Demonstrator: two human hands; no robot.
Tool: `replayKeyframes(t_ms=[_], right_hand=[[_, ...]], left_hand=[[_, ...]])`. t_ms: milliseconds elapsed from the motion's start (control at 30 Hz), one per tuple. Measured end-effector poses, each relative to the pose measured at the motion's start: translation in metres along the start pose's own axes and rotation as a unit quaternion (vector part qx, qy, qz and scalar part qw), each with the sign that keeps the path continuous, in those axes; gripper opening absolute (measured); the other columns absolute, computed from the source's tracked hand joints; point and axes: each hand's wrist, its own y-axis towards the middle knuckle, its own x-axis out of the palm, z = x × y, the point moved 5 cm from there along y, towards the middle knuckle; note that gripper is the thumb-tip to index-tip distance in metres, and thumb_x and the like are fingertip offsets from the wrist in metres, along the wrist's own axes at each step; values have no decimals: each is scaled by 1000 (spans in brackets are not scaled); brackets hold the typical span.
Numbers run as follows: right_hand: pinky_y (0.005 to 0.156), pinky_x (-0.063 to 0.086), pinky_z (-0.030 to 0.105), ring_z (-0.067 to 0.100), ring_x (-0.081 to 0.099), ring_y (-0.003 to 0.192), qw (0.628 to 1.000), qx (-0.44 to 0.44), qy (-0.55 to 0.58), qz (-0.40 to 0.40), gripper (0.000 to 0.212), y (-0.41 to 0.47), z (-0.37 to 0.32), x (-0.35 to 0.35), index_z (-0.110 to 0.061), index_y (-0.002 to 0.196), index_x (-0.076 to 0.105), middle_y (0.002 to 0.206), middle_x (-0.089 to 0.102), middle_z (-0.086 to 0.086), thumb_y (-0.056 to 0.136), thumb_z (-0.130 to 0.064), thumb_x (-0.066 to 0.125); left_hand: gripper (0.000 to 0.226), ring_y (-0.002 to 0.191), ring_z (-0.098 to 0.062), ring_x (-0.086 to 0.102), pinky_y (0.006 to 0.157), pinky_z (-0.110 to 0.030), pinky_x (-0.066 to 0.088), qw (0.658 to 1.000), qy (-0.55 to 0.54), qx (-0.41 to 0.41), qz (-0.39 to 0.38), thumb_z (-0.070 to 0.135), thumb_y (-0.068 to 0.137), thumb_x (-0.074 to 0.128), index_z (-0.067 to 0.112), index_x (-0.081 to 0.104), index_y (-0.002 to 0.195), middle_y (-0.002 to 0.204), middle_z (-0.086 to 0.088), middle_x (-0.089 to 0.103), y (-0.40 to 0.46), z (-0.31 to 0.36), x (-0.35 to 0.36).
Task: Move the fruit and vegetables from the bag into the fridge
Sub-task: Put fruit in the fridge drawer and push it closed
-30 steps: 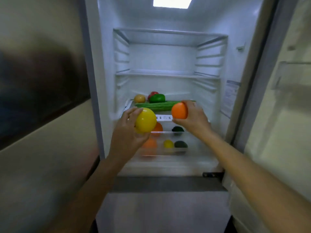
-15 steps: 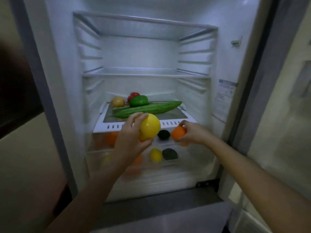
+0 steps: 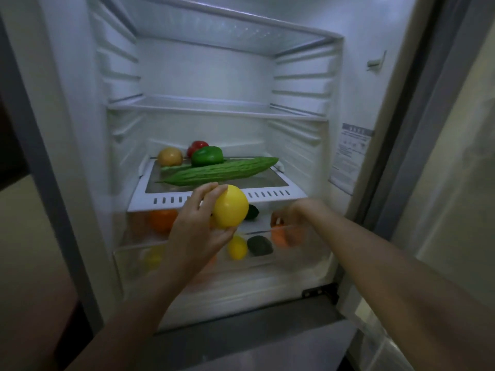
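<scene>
The fridge [image 3: 80,129] stands open in front of me. My left hand [image 3: 195,231] holds a round yellow fruit [image 3: 231,206] in front of the lowest shelf [image 3: 214,200]. My right hand [image 3: 292,218] reaches down into the clear drawer [image 3: 267,266] under that shelf, fingers around an orange fruit [image 3: 282,236] seen partly through the drawer's wall. On the shelf lie a long bitter gourd [image 3: 222,171], a green pepper [image 3: 207,155], a red pepper [image 3: 197,145] and a tan round fruit [image 3: 170,157]. The bag is out of sight.
The drawer also holds an orange [image 3: 162,219], a lemon [image 3: 237,247], a dark avocado [image 3: 259,245] and another dark fruit [image 3: 251,212]. Two bare shelves [image 3: 214,108] sit above. The open fridge door [image 3: 455,183] stands at the right, a wall at the left.
The view has closed in on the fridge. My right hand has dropped from shelf height into the drawer with the orange fruit. My left hand stays by the shelf front with the yellow fruit.
</scene>
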Motion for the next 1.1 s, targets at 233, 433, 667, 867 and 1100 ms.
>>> replayKeyframes(t_ms=[233, 433, 667, 867, 1100], right_hand=[[95, 42, 33, 22, 52, 94, 994, 75, 72, 13, 16, -7, 24, 10, -16, 88, 54, 86, 49, 5, 92, -32, 54], [108, 33, 41, 23, 39, 127, 993, 0, 97, 68, 45, -6, 9, 0, -32, 130, 48, 141, 40, -2, 88, -43, 59], [97, 43, 34, 20, 52, 118, 944, -89, 125, 292, 45, -55, 5, -18, -23, 127, 54, 132, 56, 3, 88, -44, 58], [90, 45, 40, 25, 51, 113, 896, -60, 142, 417, 35, -98, 21, -12, -21, 124, 54, 126, 53, 5, 92, -34, 52], [90, 45, 38, 22, 47, 116, 851, -54, 150, 501, 37, -139, 32, 2, -20, 128, 49, 127, 51, 2, 94, -31, 49]], left_hand=[[77, 117, -21, 47, 88, -29, 40, 999, -6, -16, -26, 19, 66, 83, 15, 47, 134, 135, -5, 45, 5, -4, -1], [79, 114, -12, 44, 87, -27, 40, 998, -20, -17, -59, 27, 67, 82, 24, 43, 135, 135, 4, 42, 20, -11, 3], [78, 111, -20, 48, 83, -31, 42, 990, 2, -12, -141, 33, 65, 81, 27, 44, 133, 133, 1, 44, 56, -20, 35], [77, 107, -17, 48, 79, -28, 40, 963, 6, 44, -267, 41, 63, 79, 32, 45, 131, 123, 4, 46, 79, -14, 78], [79, 115, -19, 49, 85, -28, 42, 933, 25, 121, -339, 33, 65, 81, 26, 45, 136, 133, 0, 47, 91, 11, 126]])
